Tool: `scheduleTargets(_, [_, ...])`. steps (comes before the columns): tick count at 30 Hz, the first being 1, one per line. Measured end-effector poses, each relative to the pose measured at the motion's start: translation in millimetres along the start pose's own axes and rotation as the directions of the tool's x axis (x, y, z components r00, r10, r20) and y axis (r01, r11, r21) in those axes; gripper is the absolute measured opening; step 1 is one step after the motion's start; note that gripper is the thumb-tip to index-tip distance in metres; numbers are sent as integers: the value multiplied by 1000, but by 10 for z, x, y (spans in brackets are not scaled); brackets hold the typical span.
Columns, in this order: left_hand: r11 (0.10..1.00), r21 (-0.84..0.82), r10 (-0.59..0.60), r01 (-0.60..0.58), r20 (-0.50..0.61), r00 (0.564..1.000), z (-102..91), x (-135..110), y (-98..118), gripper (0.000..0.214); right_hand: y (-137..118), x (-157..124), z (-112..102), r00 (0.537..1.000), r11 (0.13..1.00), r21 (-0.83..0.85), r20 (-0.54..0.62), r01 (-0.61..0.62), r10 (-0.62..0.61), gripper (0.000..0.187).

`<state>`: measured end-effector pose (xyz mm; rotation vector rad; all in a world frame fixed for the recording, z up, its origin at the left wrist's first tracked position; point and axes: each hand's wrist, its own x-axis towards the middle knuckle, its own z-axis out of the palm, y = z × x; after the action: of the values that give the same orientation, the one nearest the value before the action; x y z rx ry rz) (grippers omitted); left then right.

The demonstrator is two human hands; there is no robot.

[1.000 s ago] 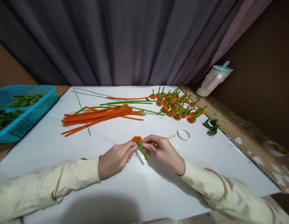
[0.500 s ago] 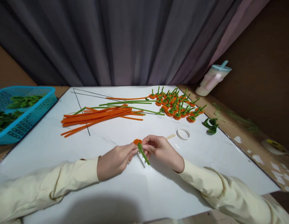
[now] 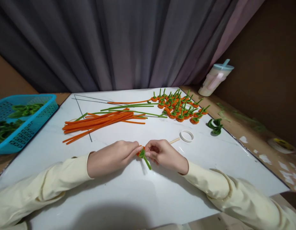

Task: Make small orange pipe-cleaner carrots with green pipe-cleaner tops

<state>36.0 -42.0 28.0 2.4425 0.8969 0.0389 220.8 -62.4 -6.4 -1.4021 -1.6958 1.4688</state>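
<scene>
Between my two hands is a small pipe-cleaner pumpkin (image 3: pixel 142 154), orange with a green top and a green stem pointing down toward me. My left hand (image 3: pixel 116 158) grips it from the left, fingers laid over its orange side. From the right, my right hand (image 3: pixel 162 156) pinches at the green part with thumb and forefinger. Fingers partly cover the orange body. Beyond my hands lies a bundle of orange pipe cleaners (image 3: pixel 100 121). Several finished-looking orange pieces with upright green stems (image 3: pixel 180 118) stand grouped at the back right.
A blue basket (image 3: pixel 40 119) with green pieces stands at the left. A white tape ring (image 3: pixel 186 136) and a thin stick (image 3: pixel 174 141) lie beyond my right hand. Dark green curled pieces (image 3: pixel 215 127) sit near the right edge, and a tumbler (image 3: pixel 216 78) stands behind.
My left hand has shifted its hold and lies flatter over the pumpkin's side. The pumpkin has turned, so its green top faces me more. My right hand has stayed nearly in place.
</scene>
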Motion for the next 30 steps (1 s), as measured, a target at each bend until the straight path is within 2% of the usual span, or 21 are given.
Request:
scheduleTargets(2, [978, 206, 18, -28, 51, 999, -70, 72, 40, 22, 7, 4, 6, 1000, 1000, -1, -4, 5, -5, 10])
scheduleTargets(5, [928, 365, 2, -70, 184, 983, -124, 205, 121, 13, 15, 11, 9, 1000, 999, 46, 3, -8, 8, 13])
scheduleTargets(7, [919, 389, -35, -73, 263, 964, -153, 285, 157, 14, 14, 11, 6, 1000, 997, 74, 8, -22, 21, 15])
scheduleTargets(9, [936, 341, -40, -82, 336, 941, -187, 338, 160, 13, 7, 7, -1, 999, 994, 98, 5, -39, 38, 16])
scheduleTargets(11, [961, 236, 45, -141, 369, 928, -213, 353, 124, 15, -9, 0, -11, 998, 988, 139, 7, -62, 62, 16])
scheduleTargets(14, [974, 101, 167, -203, 285, 944, -190, 308, 29, 25, -46, -10, -33, 995, 969, 228, 9, -94, 95, 14])
scheduleTargets(18, [992, -27, 127, -125, 84, 988, -43, 206, -84, 29, -91, -22, -54, 995, 948, 305, -22, -89, 101, 10])
scheduleTargets(22, [978, -193, 67, -81, -81, 994, 116, 159, -128, 28, -100, -18, -56, 991, 937, 335, -53, -97, 121, 8])
scheduleTargets(27, [960, -281, -26, -13, -136, 990, 211, 165, -135, 27, -68, 8, -49, 990, 934, 342, -53, -106, 132, 6])
scheduleTargets(30, [964, -267, 7, -24, -63, 998, 194, 169, -155, 27, -41, 19, -55, 992, 938, 331, -31, -107, 124, 6])
